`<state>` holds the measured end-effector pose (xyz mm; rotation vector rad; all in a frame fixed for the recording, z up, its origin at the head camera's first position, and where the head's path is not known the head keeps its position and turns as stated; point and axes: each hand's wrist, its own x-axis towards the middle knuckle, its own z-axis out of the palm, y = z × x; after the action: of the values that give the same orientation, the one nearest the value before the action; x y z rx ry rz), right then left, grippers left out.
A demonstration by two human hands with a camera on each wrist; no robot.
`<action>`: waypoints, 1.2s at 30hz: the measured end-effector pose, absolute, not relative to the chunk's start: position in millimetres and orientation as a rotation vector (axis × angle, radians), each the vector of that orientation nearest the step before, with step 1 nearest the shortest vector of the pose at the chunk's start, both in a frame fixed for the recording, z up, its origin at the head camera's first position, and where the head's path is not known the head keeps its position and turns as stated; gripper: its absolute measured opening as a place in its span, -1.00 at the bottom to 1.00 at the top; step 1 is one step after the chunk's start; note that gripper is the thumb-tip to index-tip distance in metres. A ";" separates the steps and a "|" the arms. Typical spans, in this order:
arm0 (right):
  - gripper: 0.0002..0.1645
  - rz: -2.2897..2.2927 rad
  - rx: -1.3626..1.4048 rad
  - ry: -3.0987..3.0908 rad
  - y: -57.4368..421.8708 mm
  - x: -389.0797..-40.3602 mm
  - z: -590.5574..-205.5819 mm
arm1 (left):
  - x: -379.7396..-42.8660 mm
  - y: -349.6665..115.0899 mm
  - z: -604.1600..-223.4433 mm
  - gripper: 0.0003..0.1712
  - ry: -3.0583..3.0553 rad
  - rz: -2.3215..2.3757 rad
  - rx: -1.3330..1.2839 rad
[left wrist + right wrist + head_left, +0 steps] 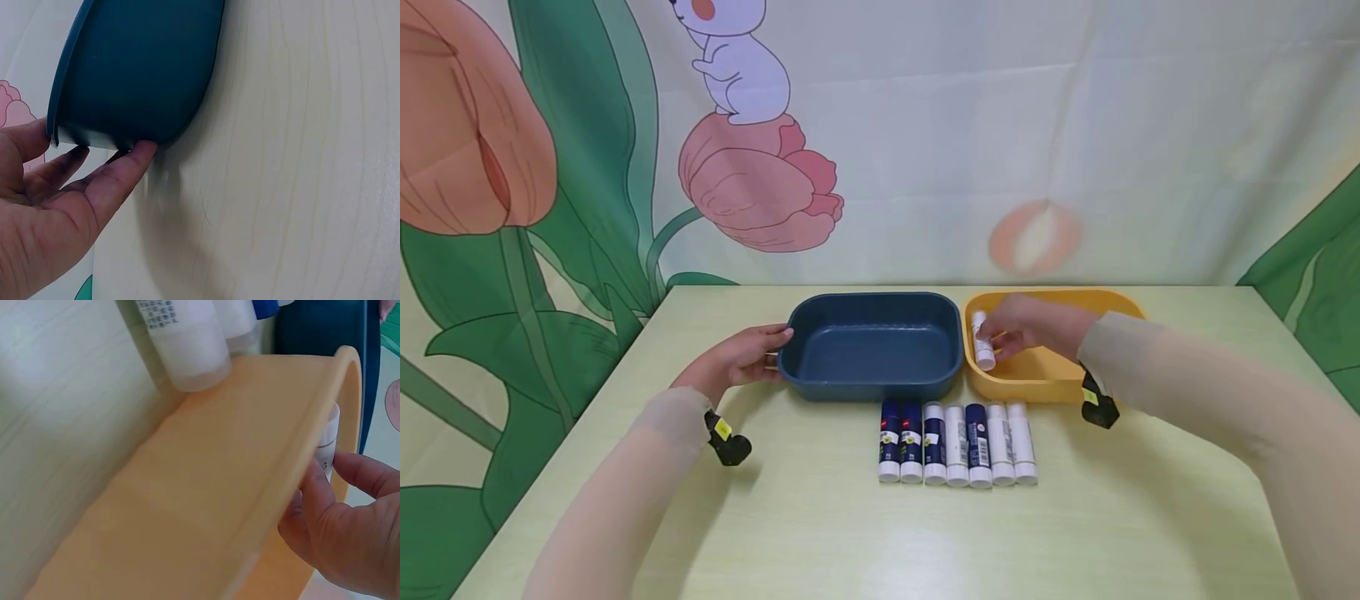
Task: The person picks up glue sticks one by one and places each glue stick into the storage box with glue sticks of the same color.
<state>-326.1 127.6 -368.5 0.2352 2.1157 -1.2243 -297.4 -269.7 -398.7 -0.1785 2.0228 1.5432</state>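
Note:
My right hand [1017,323] pinches a white glue stick [982,342] between thumb and fingers, inside the left end of the yellow bin [1060,390]. In the right wrist view the bin's wall hides the lower part of the glue stick [327,440]. On the far left, my left hand [741,357] grips the left end of the dark blue bin [872,390], which looks bare inside. The left wrist view shows the thumb at the blue bin's rim [54,119] and the fingertips [147,149] against its outer wall.
Several glue sticks [957,446], some blue and some white, lie side by side in a row in front of the bins. Both bins stand close together near the back of the pale wooden table [820,517]. A printed curtain [910,167] hangs behind it.

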 end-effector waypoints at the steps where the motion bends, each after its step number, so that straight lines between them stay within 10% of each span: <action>1: -0.47 -1.222 0.240 2.120 127.3 -326.1 -370.2 | -297.4 -269.7 -398.8 -0.30 2.024 1.543 -0.176; 36: -0.42 -1.229 0.275 2.123 121.6 -316.0 -386.0 | -297.7 -269.1 -399.8 -0.31 2.052 1.533 -0.192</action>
<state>-316.0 121.6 -386.0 0.2751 2.1235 -1.2288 -297.7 -269.1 -399.8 -0.1924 2.0521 1.5334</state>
